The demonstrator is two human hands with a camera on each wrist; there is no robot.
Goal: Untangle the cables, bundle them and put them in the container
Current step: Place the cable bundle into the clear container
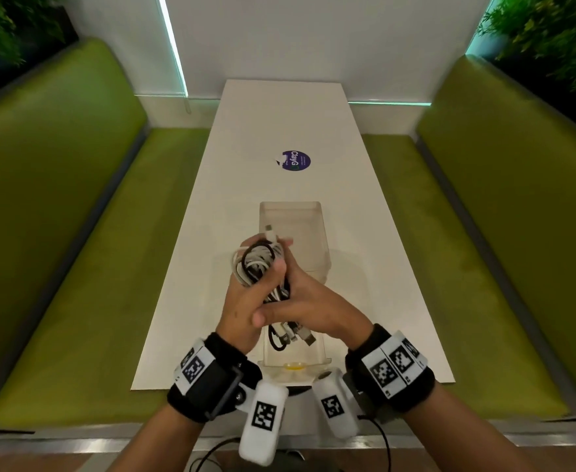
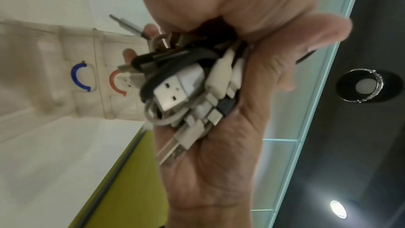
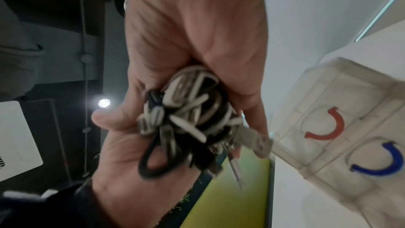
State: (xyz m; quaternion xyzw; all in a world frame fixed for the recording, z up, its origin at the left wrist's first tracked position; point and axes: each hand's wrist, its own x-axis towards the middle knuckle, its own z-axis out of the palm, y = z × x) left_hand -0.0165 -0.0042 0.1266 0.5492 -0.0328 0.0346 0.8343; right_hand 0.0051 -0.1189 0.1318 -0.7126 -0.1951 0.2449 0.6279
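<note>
Two hands meet over the middle of the white bench (image 1: pixel 290 124), and both grip one bundle of cables (image 1: pixel 261 267) held in the air above the clear container (image 1: pixel 317 226). The left hand (image 1: pixel 242 301) has its fingers (image 1: pixel 252 241) curled round the looped end of the bundle. The right hand (image 1: pixel 314 308) wraps the bundle from the other side, its thumb laid across the left hand's back.

The bundle mixes white and black cords, smooth and round, coiled into tight loops; the exact number of cords cannot be told. In the left wrist view a cluster of plugs (image 2: pixel 192 96) hangs out of the palm: flat metal rectangular ones with two small square holes, and slimmer white moulded ones. More plug ends dangle below the hands in the head view.

The container is one box of thin translucent plastic, rectangular with ribbed walls, resting on the bench just under and beyond the hands. From the wrist views it carries two curved handles, one blue handle (image 3: pixel 381 160) and one red handle (image 3: pixel 326 127).

One round purple sticker (image 1: pixel 296 161) lies farther along the bench. Two padded green seats (image 1: pixel 58 206) flank the bench, one on each side.
</note>
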